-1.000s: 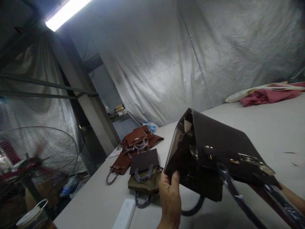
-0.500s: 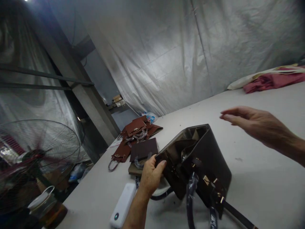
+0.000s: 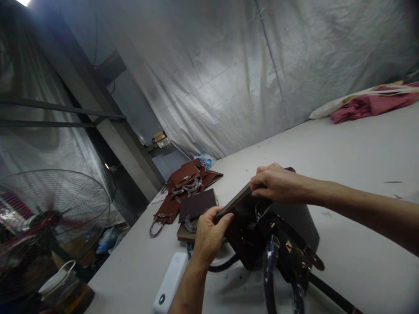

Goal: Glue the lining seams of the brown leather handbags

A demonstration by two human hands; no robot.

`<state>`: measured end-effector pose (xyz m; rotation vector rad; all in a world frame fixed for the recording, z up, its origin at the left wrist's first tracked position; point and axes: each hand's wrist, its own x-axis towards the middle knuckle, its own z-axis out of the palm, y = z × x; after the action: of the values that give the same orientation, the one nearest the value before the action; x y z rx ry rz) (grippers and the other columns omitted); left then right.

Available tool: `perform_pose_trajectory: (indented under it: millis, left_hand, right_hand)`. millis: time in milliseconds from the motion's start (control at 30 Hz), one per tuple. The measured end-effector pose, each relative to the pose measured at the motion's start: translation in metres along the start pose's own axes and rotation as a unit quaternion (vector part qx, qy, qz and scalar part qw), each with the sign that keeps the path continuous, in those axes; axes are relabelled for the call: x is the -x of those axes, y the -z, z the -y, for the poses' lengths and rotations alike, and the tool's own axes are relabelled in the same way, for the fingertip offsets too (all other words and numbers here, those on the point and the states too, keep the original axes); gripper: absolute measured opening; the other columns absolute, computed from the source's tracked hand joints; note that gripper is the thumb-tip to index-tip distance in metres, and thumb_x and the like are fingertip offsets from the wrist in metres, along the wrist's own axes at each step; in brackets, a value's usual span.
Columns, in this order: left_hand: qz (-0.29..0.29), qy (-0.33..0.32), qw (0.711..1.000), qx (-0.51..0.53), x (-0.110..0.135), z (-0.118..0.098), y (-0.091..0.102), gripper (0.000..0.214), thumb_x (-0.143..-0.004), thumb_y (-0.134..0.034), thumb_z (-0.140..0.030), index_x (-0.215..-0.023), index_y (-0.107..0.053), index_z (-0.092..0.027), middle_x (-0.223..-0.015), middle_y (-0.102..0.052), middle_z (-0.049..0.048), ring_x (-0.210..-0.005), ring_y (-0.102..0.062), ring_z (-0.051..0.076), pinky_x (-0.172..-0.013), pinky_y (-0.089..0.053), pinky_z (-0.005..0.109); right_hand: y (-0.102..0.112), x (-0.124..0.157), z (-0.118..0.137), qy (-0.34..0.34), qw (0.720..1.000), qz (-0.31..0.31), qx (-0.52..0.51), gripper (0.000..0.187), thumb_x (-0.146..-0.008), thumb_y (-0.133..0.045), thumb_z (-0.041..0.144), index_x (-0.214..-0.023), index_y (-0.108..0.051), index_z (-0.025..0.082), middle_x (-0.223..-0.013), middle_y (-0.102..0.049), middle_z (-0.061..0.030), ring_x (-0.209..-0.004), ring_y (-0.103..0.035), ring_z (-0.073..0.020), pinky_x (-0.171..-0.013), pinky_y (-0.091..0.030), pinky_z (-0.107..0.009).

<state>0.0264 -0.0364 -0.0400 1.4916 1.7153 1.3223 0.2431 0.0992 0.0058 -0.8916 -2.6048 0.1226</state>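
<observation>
The dark bag (image 3: pixel 307 222) is tilted below the grip, its mouth edge held in both hands. The left hand (image 3: pixel 211 233) pinches one corner between thumb and fingers; the right hand (image 3: pixel 273 185) is closed over the edge farther along, fingers curled in. Handling it well, I judge, means keeping that edge evenly taut between the two holds, without creasing it, and leaving the wrapped handles (image 3: pixel 270 270) below the grip free. Brown bags (image 3: pixel 188 174) lie beyond the left hand. Half a second earlier the right hand hung apart from the bag, whose opening showed more.
</observation>
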Motion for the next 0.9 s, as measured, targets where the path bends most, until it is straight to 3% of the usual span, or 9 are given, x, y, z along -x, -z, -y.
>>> perform_pose_trajectory:
  millis: [167,300,467,600,900]
  left_hand:
    - [0.000,-0.001,1.000,0.000,-0.004,0.002,-0.001,0.025,-0.083,-0.071,-0.035,-0.097,-0.080,-0.016,-0.083,-0.076,0.0031,-0.076,-0.065,0.017,-0.071,-0.048,0.024]
    - [0.005,-0.011,1.000,-0.010,-0.003,0.001,-0.002,0.025,-0.083,-0.072,-0.035,-0.095,-0.081,-0.016,-0.081,-0.076,0.0026,-0.074,-0.064,0.017,-0.068,-0.047,0.023]
    - [0.012,-0.013,1.000,0.005,-0.001,0.004,-0.004,0.027,-0.084,-0.070,-0.038,-0.097,-0.081,-0.016,-0.083,-0.076,0.0033,-0.076,-0.064,0.017,-0.069,-0.048,0.023]
    - [0.001,-0.016,1.000,0.001,-0.002,0.007,-0.005,0.029,-0.085,-0.070,-0.039,-0.096,-0.081,-0.015,-0.082,-0.076,0.0036,-0.076,-0.064,0.017,-0.070,-0.047,0.024]
    - [-0.005,-0.007,1.000,0.004,0.000,0.004,-0.006,0.029,-0.084,-0.070,-0.039,-0.096,-0.080,-0.015,-0.081,-0.074,0.0035,-0.076,-0.062,0.017,-0.070,-0.047,0.023]
  right_hand:
    - [0.004,-0.004,0.003,-0.016,0.999,0.009,0.049,0.018,-0.088,-0.061,0.025,-0.087,-0.079,0.022,-0.087,-0.072,-0.0097,-0.078,-0.062,-0.0235,-0.073,-0.037,-0.034]
    - [0.004,-0.008,0.006,-0.012,0.997,-0.003,0.078,0.020,-0.090,-0.059,0.026,-0.084,-0.077,0.019,-0.083,-0.071,-0.0116,-0.076,-0.061,-0.0239,-0.074,-0.033,-0.036]
    - [-0.003,-0.011,0.006,-0.003,0.996,-0.034,0.088,0.022,-0.091,-0.054,0.021,-0.100,-0.074,0.015,-0.085,-0.070,-0.0138,-0.078,-0.060,-0.0259,-0.078,-0.029,-0.039]
    - [-0.007,-0.013,0.001,0.013,0.997,-0.039,0.070,0.026,-0.091,-0.055,0.019,-0.105,-0.077,0.021,-0.083,-0.071,-0.0107,-0.085,-0.060,-0.0263,-0.078,-0.025,-0.040]
    - [-0.008,-0.010,-0.013,0.059,0.996,-0.048,0.036,0.022,-0.092,-0.058,0.020,-0.089,-0.079,0.025,-0.080,-0.075,-0.0059,-0.092,-0.058,-0.0249,-0.083,-0.022,-0.042]
